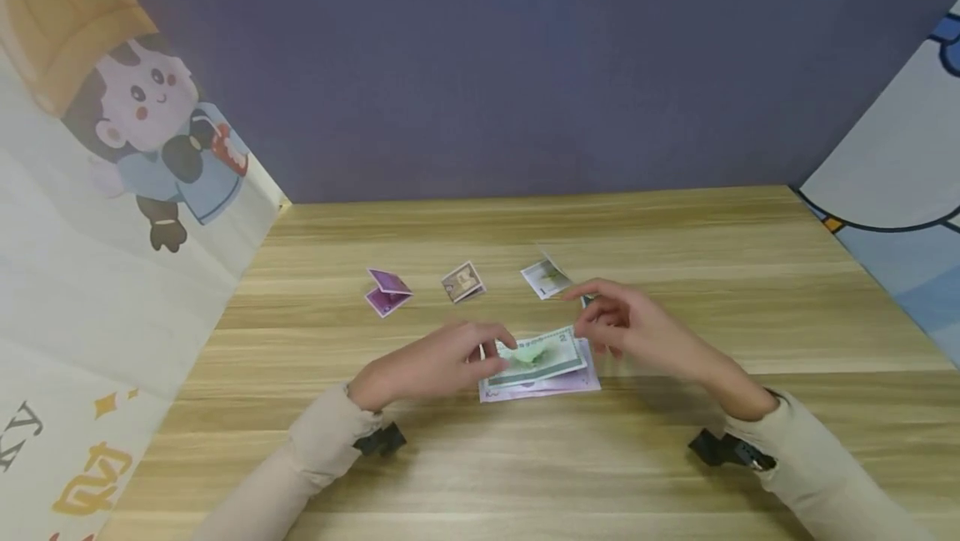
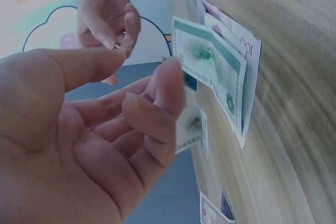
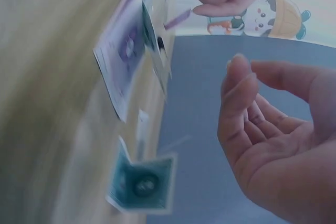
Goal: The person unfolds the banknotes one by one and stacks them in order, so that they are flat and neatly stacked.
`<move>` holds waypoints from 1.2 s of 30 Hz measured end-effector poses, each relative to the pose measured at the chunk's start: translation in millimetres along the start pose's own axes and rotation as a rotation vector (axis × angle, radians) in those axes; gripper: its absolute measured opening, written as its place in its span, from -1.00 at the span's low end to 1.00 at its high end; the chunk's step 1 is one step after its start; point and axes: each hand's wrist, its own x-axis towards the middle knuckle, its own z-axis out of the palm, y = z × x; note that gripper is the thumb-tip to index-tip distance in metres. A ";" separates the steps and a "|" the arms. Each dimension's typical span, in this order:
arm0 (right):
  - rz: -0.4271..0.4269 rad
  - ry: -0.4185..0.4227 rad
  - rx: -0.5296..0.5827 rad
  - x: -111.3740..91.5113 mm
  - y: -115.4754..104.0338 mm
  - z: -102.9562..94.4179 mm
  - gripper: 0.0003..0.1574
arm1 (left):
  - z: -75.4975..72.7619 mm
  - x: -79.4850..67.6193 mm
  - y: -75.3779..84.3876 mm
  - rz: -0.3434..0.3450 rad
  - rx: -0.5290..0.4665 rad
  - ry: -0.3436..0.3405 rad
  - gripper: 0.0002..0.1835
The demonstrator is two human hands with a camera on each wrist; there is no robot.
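A green banknote (image 1: 536,360) lies over a pale purple banknote (image 1: 588,381) on the table, its middle creased and lifted in the left wrist view. At its left end is my left hand (image 1: 457,358), fingers loosely bent and a gap between thumb and forefinger, holding nothing. My right hand (image 1: 633,328) hovers by the notes' right end. In the right wrist view its thumb and forefinger tips come together with nothing visible between them. Close to it stands a small folded teal note (image 3: 144,184), mostly hidden behind the fingers in the head view.
Farther back stand a folded purple note (image 1: 388,301), a folded brown note (image 1: 463,283) and a folded grey-green note (image 1: 546,278). A dark blue panel (image 1: 525,66) rises behind the wooden table (image 1: 525,474), with printed cartoon sheets on both sides.
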 end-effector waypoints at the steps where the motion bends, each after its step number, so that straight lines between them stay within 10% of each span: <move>1: -0.005 0.027 -0.031 0.1 -1.5 -2.1 -0.60 | -1.3 0.7 -0.8 0.002 -0.002 0.020 -0.68; 16: -0.110 0.303 -0.428 27.0 0.6 -13.6 -0.70 | -18.1 34.0 -24.3 0.048 -0.062 0.319 -0.77; 36: 0.003 0.348 -0.509 88.3 29.2 -1.4 -0.45 | -27.7 73.6 -30.1 -0.027 -0.255 0.400 -0.76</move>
